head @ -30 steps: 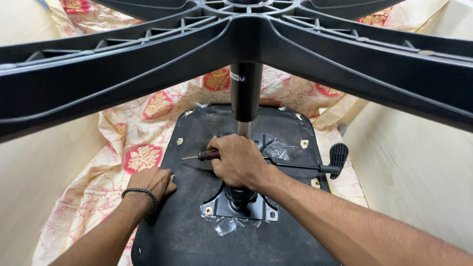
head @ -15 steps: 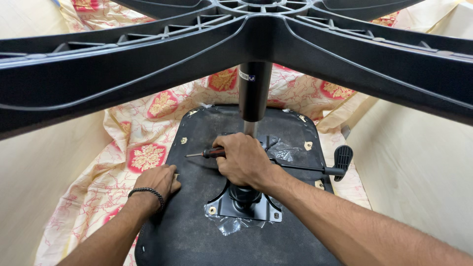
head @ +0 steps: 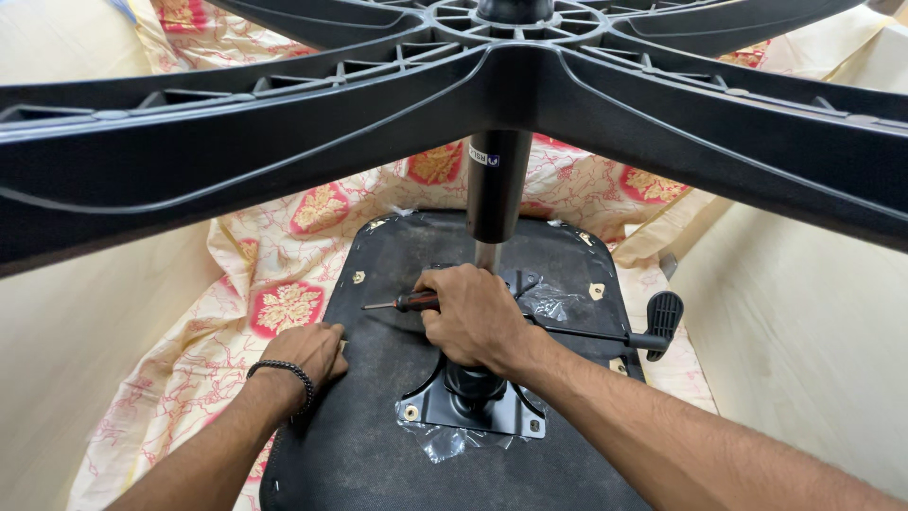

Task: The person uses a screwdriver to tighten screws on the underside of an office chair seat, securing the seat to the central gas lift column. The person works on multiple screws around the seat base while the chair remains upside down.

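Little has shifted since a second ago: right hand (head: 476,317) stays wrapped around the screwdriver (head: 405,303) just below the gas column (head: 496,189) with its small white label (head: 483,157), while left hand (head: 307,352) presses flat on the seat underside (head: 369,435) left of that column.

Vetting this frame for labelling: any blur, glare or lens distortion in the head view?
Head view: wide-angle bending on the black chair base filling the top; left margin smeared. Centre sharp: right hand on the screwdriver, left hand on the seat underside. Soft even light, mild glare on the plastic wrap.
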